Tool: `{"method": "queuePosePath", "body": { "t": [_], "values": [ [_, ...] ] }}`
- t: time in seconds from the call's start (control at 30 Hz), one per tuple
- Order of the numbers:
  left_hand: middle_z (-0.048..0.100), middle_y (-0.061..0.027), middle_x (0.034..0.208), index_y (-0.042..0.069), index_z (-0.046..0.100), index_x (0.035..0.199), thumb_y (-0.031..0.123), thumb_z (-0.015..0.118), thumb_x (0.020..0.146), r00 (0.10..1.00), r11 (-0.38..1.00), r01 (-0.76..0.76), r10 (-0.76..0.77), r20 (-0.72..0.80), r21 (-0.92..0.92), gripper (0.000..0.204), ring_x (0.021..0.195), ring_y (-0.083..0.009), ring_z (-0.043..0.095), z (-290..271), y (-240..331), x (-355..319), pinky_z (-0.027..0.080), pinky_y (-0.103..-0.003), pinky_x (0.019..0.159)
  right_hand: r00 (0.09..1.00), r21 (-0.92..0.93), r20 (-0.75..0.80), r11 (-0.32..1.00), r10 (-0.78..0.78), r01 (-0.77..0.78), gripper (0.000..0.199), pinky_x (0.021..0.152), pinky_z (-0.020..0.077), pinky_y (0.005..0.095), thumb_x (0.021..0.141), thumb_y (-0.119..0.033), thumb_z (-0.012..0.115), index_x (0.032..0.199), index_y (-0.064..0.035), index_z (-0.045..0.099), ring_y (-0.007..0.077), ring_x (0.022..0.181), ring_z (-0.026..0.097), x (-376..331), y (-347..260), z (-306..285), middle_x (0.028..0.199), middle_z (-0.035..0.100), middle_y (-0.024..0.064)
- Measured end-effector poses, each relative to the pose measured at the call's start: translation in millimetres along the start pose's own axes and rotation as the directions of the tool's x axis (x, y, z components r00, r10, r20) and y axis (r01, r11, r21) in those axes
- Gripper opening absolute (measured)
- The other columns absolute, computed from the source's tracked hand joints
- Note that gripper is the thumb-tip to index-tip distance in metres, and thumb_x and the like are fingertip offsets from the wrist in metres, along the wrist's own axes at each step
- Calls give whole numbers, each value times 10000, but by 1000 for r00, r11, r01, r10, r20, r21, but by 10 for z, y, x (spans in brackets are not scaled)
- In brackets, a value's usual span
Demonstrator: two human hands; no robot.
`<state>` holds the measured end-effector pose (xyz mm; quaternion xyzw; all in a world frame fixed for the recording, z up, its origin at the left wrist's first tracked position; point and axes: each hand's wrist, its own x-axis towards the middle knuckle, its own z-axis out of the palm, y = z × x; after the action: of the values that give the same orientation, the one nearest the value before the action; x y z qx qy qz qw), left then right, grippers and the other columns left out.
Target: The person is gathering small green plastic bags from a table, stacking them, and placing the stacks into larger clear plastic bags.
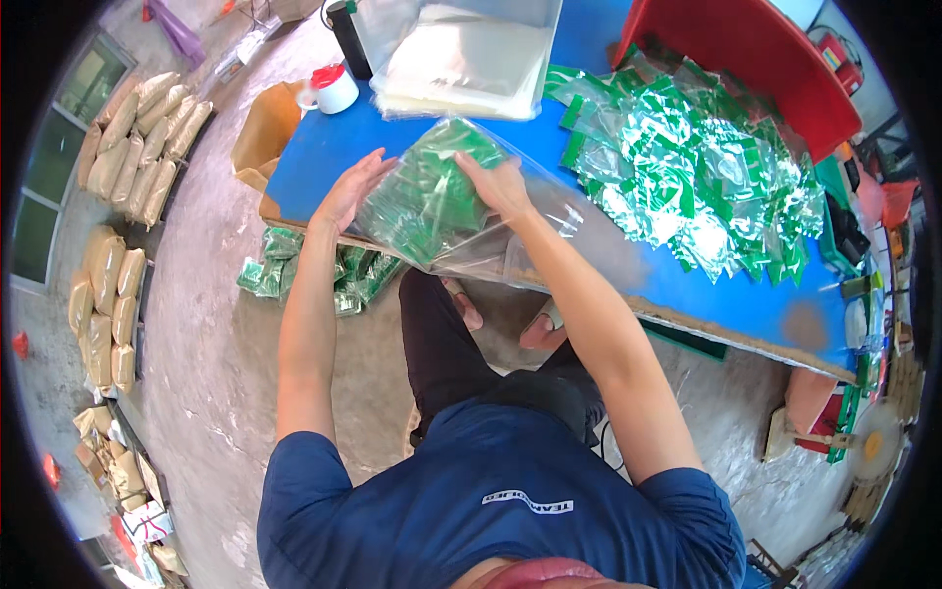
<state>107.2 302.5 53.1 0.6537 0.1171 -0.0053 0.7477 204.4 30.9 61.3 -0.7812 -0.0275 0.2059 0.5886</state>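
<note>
A clear plastic bag [417,211] packed with green-printed packets is tilted at the front edge of the blue table. My right hand [498,188] grips the bag from its right side, thumb over the top and other fingers partly hidden. Along the bag's left side my left hand [351,193] is open, fingers stretched out; whether it touches the plastic I cannot tell. The bag's loose, see-through end spreads right over the table edge.
Loose green and clear packets [687,167] are heaped on the blue table [751,304] before a red tray [736,69]. Clear plastic sheets or bags [461,64] are stacked at the back, near a white mug [334,90]. Filled green bags [358,280] lie on the floor.
</note>
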Motion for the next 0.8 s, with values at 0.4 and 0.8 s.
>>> {"method": "queuePosePath", "body": {
  "t": [0.4,0.8],
  "values": [
    [290,-135,1627,33,213,1592,365,553,1010,991,999,-41,45,124,-33,751,1519,-237,213,211,83,-205,114,-366,1232,907,36,53,909,-417,416,967,1081,409,375,898,-510,711,1438,136,236,370,1260,526,-284,307,133,1339,521,278],
    [327,-118,1617,51,348,1552,176,751,857,909,726,-343,98,405,596,814,1499,-231,271,749,353,319,219,-356,1213,699,-447,88,599,-710,664,995,846,578,398,919,-501,684,1447,153,153,382,957,704,189,811,-81,1165,639,332]
  ]
}}
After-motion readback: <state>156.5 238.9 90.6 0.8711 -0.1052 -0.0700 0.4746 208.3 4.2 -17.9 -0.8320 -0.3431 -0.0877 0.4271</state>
